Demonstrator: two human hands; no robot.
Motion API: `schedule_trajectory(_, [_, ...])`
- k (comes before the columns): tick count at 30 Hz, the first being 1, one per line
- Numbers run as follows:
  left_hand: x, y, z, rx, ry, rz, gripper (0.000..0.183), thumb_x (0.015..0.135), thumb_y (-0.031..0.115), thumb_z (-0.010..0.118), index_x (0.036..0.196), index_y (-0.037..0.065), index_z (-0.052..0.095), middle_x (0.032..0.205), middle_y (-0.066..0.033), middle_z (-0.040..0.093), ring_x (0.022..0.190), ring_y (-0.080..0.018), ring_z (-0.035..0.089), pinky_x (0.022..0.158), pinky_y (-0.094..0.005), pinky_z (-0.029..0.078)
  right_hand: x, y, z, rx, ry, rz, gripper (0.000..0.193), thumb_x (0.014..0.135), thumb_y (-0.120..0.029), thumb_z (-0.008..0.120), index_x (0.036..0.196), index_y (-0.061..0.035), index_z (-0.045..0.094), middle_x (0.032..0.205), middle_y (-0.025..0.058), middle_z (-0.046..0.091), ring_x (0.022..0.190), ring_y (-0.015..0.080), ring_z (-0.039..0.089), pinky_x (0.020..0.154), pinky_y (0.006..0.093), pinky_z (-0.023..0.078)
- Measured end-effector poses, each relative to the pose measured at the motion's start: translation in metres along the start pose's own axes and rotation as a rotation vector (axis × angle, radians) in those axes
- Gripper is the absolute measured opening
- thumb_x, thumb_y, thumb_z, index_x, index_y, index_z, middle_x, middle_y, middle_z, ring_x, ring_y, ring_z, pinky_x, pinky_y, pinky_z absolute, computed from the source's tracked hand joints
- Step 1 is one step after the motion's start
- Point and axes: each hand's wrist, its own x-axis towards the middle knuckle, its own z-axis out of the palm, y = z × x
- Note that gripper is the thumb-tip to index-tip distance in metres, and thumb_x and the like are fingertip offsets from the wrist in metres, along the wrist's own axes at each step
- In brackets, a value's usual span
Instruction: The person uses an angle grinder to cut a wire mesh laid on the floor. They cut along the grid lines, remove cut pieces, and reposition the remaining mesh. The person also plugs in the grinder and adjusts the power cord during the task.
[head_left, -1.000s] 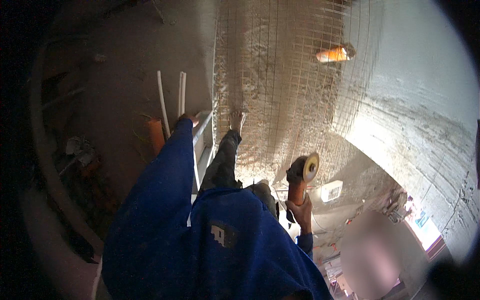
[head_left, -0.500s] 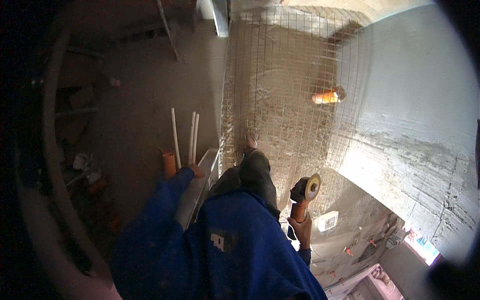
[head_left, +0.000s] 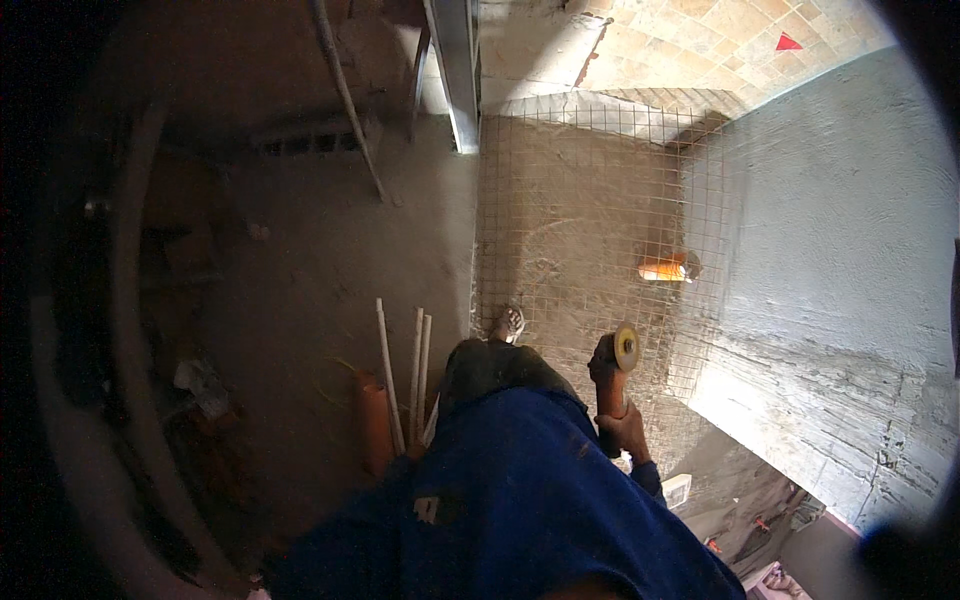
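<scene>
My right hand (head_left: 627,431) is closed around the orange body of an angle grinder (head_left: 612,392). The grinder points away from me, and its round yellowish disc (head_left: 627,347) faces up at the far end. My left hand (head_left: 414,451) is low on the left, in shadow beside the foot of several thin white pipes (head_left: 416,365). Its fingers are too dark and hidden to make out. A thick orange pipe (head_left: 374,425) stands just left of these pipes. Beneath the grinder, wire mesh (head_left: 570,215) covers the rough floor, and my sandalled foot (head_left: 510,323) is on it.
A short orange pipe (head_left: 660,271) lies brightly lit by the mesh's right side. A grey plastered wall (head_left: 830,220) borders it. Ahead are a metal post (head_left: 456,80), a slanted pole (head_left: 345,100) and beige tiles (head_left: 700,40) with a red triangle (head_left: 788,42). A white box (head_left: 677,490) sits lower right.
My view has tilted up, showing more of the tiles ahead. The left hand has come off the pale ledge edge, lower and closer to my body. The grinder stays in my right hand.
</scene>
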Motion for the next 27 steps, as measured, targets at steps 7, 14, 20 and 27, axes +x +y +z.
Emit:
schedule_trajectory(7, [-0.010,0.040,-0.113,-0.283,0.211,0.076,0.057,0.095,0.047,0.051,0.124,-0.002,0.058,0.111,-0.0227,0.062,0.102,-0.0356,0.060,0.087,-0.0473,0.049,0.036,-0.074,0.016,0.133,0.033,-0.022,0.069,0.059,-0.038,0.081,0.106,0.0070,0.058,0.091,0.0192,0.067,0.082,0.0289,0.066,0.072,0.0406,0.052])
schedule_trajectory(14, [0.039,0.137,-0.321,-0.431,0.233,0.245,0.051,0.096,0.042,0.051,0.123,-0.001,0.058,0.104,-0.0236,0.063,0.096,-0.0365,0.062,0.082,-0.0499,0.050,0.057,-0.138,0.055,0.279,0.189,-0.092,0.069,0.063,-0.040,0.077,0.112,0.0043,0.059,0.096,0.0228,0.067,0.090,0.0330,0.066,0.079,0.0430,0.050])
schedule_trajectory(20, [0.124,0.260,-0.559,-0.554,-0.091,0.300,0.025,0.094,0.027,0.060,0.104,0.004,0.060,0.081,-0.0119,0.059,0.068,-0.0240,0.060,0.056,-0.0434,0.051,0.074,-0.241,0.083,0.540,0.299,-0.034,0.072,0.062,-0.035,0.075,0.121,0.0024,0.055,0.096,0.0169,0.066,0.092,0.0290,0.063,0.085,0.0368,0.048])
schedule_trajectory(27, [0.148,0.402,-0.697,-0.198,-0.260,0.421,0.028,0.092,0.027,0.060,0.107,0.003,0.061,0.086,-0.0073,0.061,0.070,-0.0174,0.061,0.056,-0.0349,0.051,0.082,-0.319,0.125,0.628,0.355,0.200,0.078,0.061,-0.032,0.077,0.125,0.0035,0.051,0.104,0.0165,0.063,0.095,0.0275,0.061,0.086,0.0363,0.047])
